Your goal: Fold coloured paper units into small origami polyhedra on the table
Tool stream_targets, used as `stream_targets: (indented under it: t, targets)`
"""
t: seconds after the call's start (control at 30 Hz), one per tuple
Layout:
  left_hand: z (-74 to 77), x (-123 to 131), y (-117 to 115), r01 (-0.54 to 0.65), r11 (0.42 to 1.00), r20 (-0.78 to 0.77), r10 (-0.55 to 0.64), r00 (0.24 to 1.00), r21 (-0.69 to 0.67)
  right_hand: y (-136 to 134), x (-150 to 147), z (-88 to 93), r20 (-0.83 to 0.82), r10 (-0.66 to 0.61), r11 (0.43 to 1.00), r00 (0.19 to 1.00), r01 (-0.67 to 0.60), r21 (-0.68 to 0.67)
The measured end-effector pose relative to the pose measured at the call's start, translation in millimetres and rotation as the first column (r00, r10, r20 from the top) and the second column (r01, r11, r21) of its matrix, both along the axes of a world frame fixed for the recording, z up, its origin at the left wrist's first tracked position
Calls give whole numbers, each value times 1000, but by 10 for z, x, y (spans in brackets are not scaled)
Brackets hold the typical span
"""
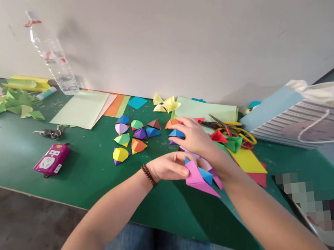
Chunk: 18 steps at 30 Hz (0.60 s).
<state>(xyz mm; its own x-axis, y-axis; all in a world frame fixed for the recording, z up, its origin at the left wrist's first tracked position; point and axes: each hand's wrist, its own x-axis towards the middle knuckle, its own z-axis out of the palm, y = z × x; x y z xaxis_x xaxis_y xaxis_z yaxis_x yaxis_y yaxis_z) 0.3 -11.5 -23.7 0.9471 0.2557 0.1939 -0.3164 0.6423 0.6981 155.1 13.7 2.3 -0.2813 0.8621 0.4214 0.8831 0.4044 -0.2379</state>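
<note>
My left hand [168, 167], with a beaded bracelet at the wrist, holds a folded pink and blue paper piece [199, 178] between thumb and fingers. My right hand [193, 134] reaches over it, fingers bent and apart above an orange folded piece [171, 123] and a blue one [176, 133]; whether it grips anything is hard to see. Left of the hands, several small folded paper pieces in mixed colours stand in a group, among them a yellow one [120, 155] and an orange one [138, 145]. Pale yellow folded pieces [166, 103] lie farther back.
A plastic bottle [59, 68] leans by the wall, near paper sheets [80, 109]. Keys [52, 132] and a magenta box [52, 160] lie left on the green table [97, 176]. Scissors [223, 125], red and green pieces, and a striped bag [291, 116] are right.
</note>
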Motion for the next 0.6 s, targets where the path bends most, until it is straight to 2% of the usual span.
stream_targets:
  t: [0.07, 0.13, 0.23, 0.4, 0.6]
  targets:
    - [-43, -17, 29, 17, 1000, -18, -17, 1000, 15, 219, -241, 9, 115, 47, 998, 992, -41, -56]
    - [-98, -31, 70, -18, 1000, -24, 18, 1000, -3, 407, -425, -15, 192, 75, 992, 979, -55, -111]
    - [-161, -45, 129, -74, 996, -22, 73, 997, -58, 592, -548, -88, 266, 126, 983, 956, -85, -163]
    - [-151, -65, 169, -115, 979, 9, 118, 993, -166, 674, -502, -191, 284, 170, 976, 944, -122, -179]
    - [-71, -80, 197, -231, 938, -12, 236, 972, -259, 622, -274, -208, 264, 95, 988, 960, -59, -142]
